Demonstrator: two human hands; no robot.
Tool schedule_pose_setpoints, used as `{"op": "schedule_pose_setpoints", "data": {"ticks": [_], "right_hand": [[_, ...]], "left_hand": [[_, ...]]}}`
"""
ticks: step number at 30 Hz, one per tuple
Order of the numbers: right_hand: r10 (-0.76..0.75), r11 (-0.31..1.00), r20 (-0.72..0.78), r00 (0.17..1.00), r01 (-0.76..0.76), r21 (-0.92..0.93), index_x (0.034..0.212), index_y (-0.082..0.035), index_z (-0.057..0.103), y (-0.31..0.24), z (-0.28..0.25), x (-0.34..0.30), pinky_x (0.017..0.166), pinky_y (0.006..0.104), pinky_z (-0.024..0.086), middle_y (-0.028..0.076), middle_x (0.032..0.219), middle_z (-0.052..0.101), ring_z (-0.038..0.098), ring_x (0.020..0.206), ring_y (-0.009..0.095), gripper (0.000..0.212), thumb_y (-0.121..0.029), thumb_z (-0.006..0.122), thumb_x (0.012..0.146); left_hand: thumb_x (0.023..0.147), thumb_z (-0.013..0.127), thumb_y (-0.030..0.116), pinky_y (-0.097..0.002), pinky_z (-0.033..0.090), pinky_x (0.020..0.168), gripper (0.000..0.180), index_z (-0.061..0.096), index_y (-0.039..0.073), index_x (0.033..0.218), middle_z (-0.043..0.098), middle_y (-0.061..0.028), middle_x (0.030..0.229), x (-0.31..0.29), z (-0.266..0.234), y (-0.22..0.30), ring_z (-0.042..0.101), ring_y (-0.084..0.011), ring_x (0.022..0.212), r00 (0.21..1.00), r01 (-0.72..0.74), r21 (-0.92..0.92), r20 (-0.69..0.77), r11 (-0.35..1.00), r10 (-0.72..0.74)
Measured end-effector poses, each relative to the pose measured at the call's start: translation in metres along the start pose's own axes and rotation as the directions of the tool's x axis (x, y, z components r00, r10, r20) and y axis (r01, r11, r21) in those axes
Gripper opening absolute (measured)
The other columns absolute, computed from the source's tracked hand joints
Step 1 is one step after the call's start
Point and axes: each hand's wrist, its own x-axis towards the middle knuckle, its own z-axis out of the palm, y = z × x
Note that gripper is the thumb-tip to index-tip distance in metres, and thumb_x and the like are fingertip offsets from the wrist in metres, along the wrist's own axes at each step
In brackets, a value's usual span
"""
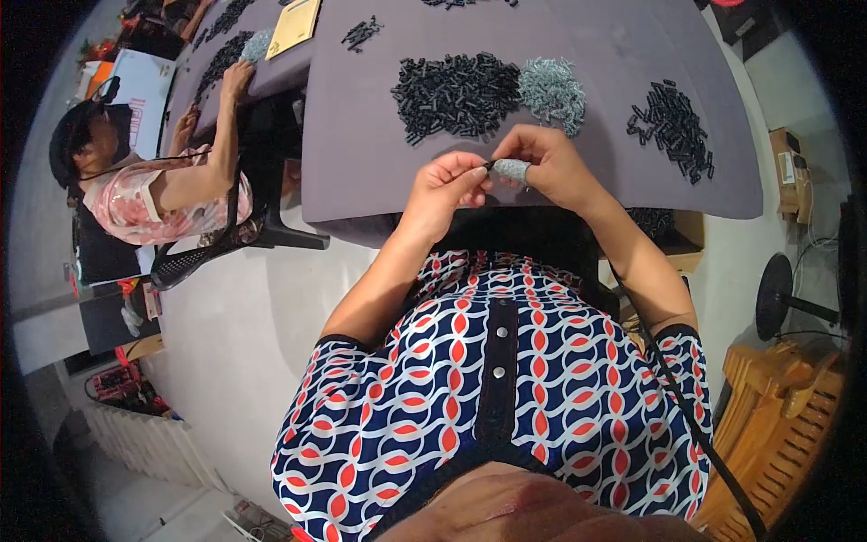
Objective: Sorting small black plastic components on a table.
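My left hand (449, 187) is closed in a pinch just over the front part of the table, with a small black cylindrical piece (489, 166) at its fingertips. My right hand (553, 167) meets it from the other side, thumb and fingers pinched at the same spot; what they grip is too small to make out. A grey cover (512, 171) wraps one finger of my right hand. Beyond my hands lies a large pile of black cylindrical pieces (456, 95), touching a pile of small silvery metal pieces (553, 88). To the right is another black pile (673, 131).
A grey cloth covers the table (361, 172). Small black heaps (362, 33) lie farther back. At left, another person (163, 181) sits on a black chair (194, 257), a hand by similar piles and a yellow pad (294, 27). Wooden furniture (777, 434) and a cardboard box (788, 176) stand at right.
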Motion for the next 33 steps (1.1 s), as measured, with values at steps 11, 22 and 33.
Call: {"op": "schedule_pose_setpoints", "data": {"ticks": [11, 22, 33], "right_hand": [[-0.139, 0.854, 0.115, 0.984, 0.177, -0.49, 0.095, 0.0, 0.061, -0.01, -0.001, -0.002, 0.071, 0.0286, 0.05, 0.006, 0.087, 0.063, 0.064, 0.08, 0.015, 0.017, 0.005, 0.065, 0.079], [-0.208, 0.737, 0.256, 0.944, 0.323, -0.594, 0.111, -0.002, 0.063, -0.027, -0.006, -0.01, 0.077, 0.0334, 0.05, 0.01, 0.099, 0.063, 0.063, 0.083, 0.024, 0.037, 0.01, 0.061, 0.076], [-0.23, 0.694, 0.05, 0.972, 0.2, -0.692, 0.107, -0.003, 0.061, -0.024, -0.007, -0.009, 0.075, 0.0401, 0.05, 0.017, 0.096, 0.063, 0.063, 0.087, 0.034, 0.02, -0.015, 0.059, 0.091]], "left_hand": [[0.097, 0.06, 0.007, -0.0207, 0.051, 0.059, 0.014, 0.066, -0.001, 0.107, 0.068, -0.0059, 0.084, 0.0, -0.007, 0.007, 0.061, -0.0095, 0.065, 0.982, 0.169, 0.054, 0.079, 0.984, -0.173], [0.097, 0.062, 0.012, -0.0212, 0.049, 0.056, 0.015, 0.067, 0.0, 0.104, 0.067, -0.0047, 0.08, 0.004, 0.001, 0.006, 0.059, -0.0098, 0.062, 0.956, 0.258, -0.102, 0.173, 0.961, -0.239], [0.096, 0.063, 0.011, -0.0205, 0.049, 0.065, 0.012, 0.069, 0.003, 0.103, 0.07, -0.002, 0.085, -0.003, 0.015, 0.004, 0.061, -0.0073, 0.072, 0.999, -0.008, 0.107, -0.033, 0.994, 0.012]]}}
